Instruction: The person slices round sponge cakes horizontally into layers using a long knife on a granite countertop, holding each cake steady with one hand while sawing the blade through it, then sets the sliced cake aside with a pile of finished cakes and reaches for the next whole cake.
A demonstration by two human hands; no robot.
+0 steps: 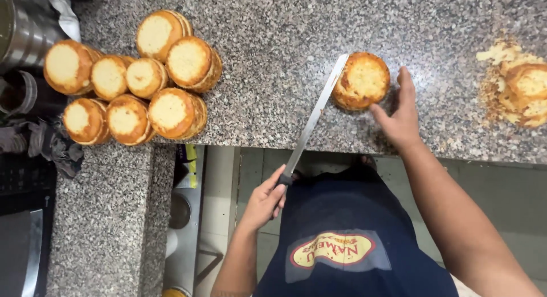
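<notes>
A round golden sponge cake (363,80) lies on the speckled granite counter (273,29). My right hand (399,117) rests beside it on the right, fingers spread, fingertips touching its edge. My left hand (265,203) is closed around the dark handle of a long serrated knife (316,112). The blade slants up across the counter edge, and its tip lies against the cake's left side.
Several trimmed round cakes (131,80) are piled at the counter's left. Cake trimmings and crumbs (515,86) lie at the right. A steel pot (20,29) and a grey cloth (48,143) sit at the far left. A lower granite ledge (108,217) runs below.
</notes>
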